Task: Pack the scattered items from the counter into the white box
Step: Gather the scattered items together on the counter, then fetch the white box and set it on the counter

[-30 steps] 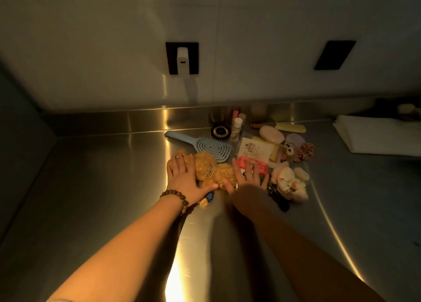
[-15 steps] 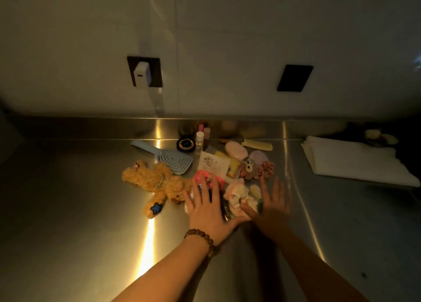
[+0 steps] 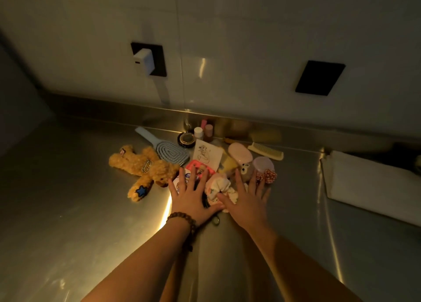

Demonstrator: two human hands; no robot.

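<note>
- Head view: left hand and right hand lie flat, fingers spread, gripping nothing, on the items.
- One teddy, one brush, one comb, two bottles on the counter.
- One white box, far right.

Steel worktop carrying a plush bear, blue hairbrush, cream comb, pink case and folded white cloth, all lying directly on it.

text: none legible | teddy bear patch lettering: blurred
</note>
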